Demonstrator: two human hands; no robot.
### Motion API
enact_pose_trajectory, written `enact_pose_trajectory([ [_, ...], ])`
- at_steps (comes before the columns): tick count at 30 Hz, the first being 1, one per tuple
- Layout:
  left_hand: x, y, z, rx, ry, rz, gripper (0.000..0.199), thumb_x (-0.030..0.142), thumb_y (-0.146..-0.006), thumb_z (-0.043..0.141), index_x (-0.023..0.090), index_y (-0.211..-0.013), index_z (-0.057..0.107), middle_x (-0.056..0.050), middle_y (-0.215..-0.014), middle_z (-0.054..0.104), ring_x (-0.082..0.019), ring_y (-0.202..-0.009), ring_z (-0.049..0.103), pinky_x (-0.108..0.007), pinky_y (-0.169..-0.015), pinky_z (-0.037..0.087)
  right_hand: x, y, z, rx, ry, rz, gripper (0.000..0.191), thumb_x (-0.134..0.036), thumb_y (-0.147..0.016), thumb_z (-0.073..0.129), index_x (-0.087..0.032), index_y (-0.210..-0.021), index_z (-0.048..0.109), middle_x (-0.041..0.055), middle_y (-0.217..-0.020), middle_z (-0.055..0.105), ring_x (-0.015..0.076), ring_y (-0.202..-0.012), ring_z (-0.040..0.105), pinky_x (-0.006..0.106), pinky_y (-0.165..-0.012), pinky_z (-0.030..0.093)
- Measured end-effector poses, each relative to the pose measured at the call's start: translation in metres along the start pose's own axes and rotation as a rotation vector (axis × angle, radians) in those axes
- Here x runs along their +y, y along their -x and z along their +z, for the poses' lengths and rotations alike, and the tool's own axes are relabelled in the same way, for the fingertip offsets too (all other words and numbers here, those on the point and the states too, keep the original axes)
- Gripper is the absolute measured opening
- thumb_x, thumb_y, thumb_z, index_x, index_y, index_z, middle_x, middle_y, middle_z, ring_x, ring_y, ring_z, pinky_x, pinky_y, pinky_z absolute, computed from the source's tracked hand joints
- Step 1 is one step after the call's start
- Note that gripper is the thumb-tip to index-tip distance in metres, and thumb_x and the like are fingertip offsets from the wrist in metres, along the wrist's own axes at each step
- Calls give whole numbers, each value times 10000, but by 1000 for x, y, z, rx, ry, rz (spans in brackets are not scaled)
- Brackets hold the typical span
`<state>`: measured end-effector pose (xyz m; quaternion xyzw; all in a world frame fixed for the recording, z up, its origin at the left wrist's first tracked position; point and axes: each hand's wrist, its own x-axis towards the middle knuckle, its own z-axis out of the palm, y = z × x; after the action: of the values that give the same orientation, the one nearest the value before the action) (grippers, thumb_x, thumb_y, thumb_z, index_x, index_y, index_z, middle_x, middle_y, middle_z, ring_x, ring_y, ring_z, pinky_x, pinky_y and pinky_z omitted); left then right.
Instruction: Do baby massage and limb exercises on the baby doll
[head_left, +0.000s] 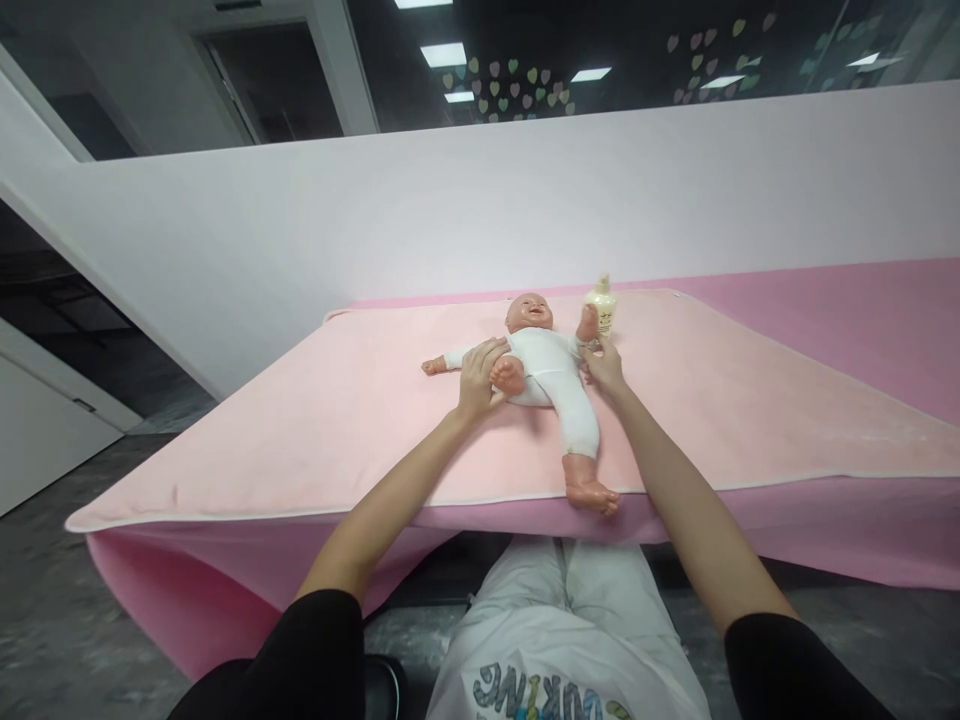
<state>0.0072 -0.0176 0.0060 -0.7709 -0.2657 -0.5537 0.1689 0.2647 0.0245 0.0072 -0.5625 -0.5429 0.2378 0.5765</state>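
1. Doll (544, 350) lies on its back, centre of the peach blanket (300, 440), on the pink-covered table (847, 320). Long axis runs far to near: head toward the white wall (480, 210), feet toward the wearer, foot end skewed slightly right.
2. Limbs: right-side leg straight, its foot past the blanket's white near hem. Left-side leg bent up, sole facing the camera. Left-side arm straight out to the left. Right-side arm bent, hand raised just in front of the bottle (602, 300).
3. Looks: white cloth body and limbs, tan-pink moulded head, hands and feet. Bald head, face up.
4. Left hand (477, 382): partly closed around the bent leg by the foot, fingers long and together, thumb below the foot.
5. Right hand (604, 370): thumb and fingers nearly together on the raised arm near its wrist; exact grip partly hidden.
6. Writing: pale yellow pump bottle has dark print, too small to read. Wearer's white shirt (555, 640) has big multicoloured letters, upside down and cropped; full word not legible.
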Motion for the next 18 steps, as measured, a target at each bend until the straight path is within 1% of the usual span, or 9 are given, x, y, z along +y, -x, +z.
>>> enact_pose_trajectory([
  [2, 3, 1, -2, 19, -38, 82, 498, 543, -845, 408, 201, -1187, 526, -109, -1179, 633, -237, -1160, 546, -395, -955, 411, -2, -1, -1, 38, -120, 123, 445, -364, -750, 606, -209, -1160, 535, -28, -714, 570, 61, -428, 463, 190, -402, 412],
  [5, 7, 2, -2, 50, -74, 222, 484, 546, -872, 342, 202, -1126, 567, -102, -1100, 668, -222, -1067, 584, -383, -879, 411, -6, -2, -5, 68, -212, 200, 378, -338, -767, 607, -171, -1098, 535, -73, -522, 486, 65, -371, 438, 160, -358, 376],
  [7, 11, 3, -1, 69, -79, 288, 482, 558, -867, 356, 203, -1095, 588, -99, -1061, 684, -218, -1022, 593, -381, -855, 401, -7, -4, -7, 71, -241, 249, 347, -318, -781, 601, -165, -1086, 535, -80, -467, 464, 78, -357, 442, 162, -347, 372],
  [10, 17, 4, -1, 57, -66, 372, 525, 607, -852, 356, 211, -1089, 605, -90, -1023, 700, -212, -987, 592, -384, -863, 381, -6, -6, -10, 87, -316, 319, 334, -317, -796, 604, -185, -1094, 535, -77, -465, 474, 86, -366, 455, 170, -357, 381],
  [13, 21, 7, 0, 0, -59, 463, 605, 675, -834, 311, 217, -1077, 623, -85, -993, 711, -210, -965, 593, -386, -853, 377, -5, -8, -12, 123, -467, 421, 299, -327, -832, 576, -202, -1100, 534, -66, -522, 499, 73, -378, 437, 169, -364, 366],
  [15, 24, 9, 2, -81, -68, 506, 604, 685, -833, 298, 233, -1047, 638, -77, -985, 715, -200, -939, 601, -374, -818, 387, -3, -9, -13, 153, -573, 506, 248, -326, -869, 530, -190, -1076, 533, -49, -579, 519, 62, -403, 436, 164, -380, 371],
  [16, 26, 9, 3, -135, -68, 532, 587, 679, -835, 308, 240, -1034, 643, -73, -984, 715, -192, -918, 606, -363, -792, 396, -2, -10, -14, 160, -609, 524, 216, -316, -888, 502, -186, -1057, 532, -39, -609, 529, 60, -425, 445, 161, -397, 383],
  [17, 28, 9, 3, -190, -58, 567, 572, 674, -834, 325, 241, -1026, 645, -73, -978, 714, -185, -893, 611, -352, -763, 406, -1, -11, -15, 156, -608, 506, 188, -301, -905, 468, -185, -1039, 530, -30, -634, 536, 61, -449, 458, 161, -414, 398],
  [18, 30, 9, 4, -237, -36, 611, 567, 676, -828, 345, 235, -1023, 645, -76, -967, 713, -179, -868, 615, -341, -738, 417, 1, -12, -16, 144, -575, 453, 172, -289, -917, 437, -189, -1022, 530, -22, -654, 542, 67, -474, 472, 165, -430, 414],
])
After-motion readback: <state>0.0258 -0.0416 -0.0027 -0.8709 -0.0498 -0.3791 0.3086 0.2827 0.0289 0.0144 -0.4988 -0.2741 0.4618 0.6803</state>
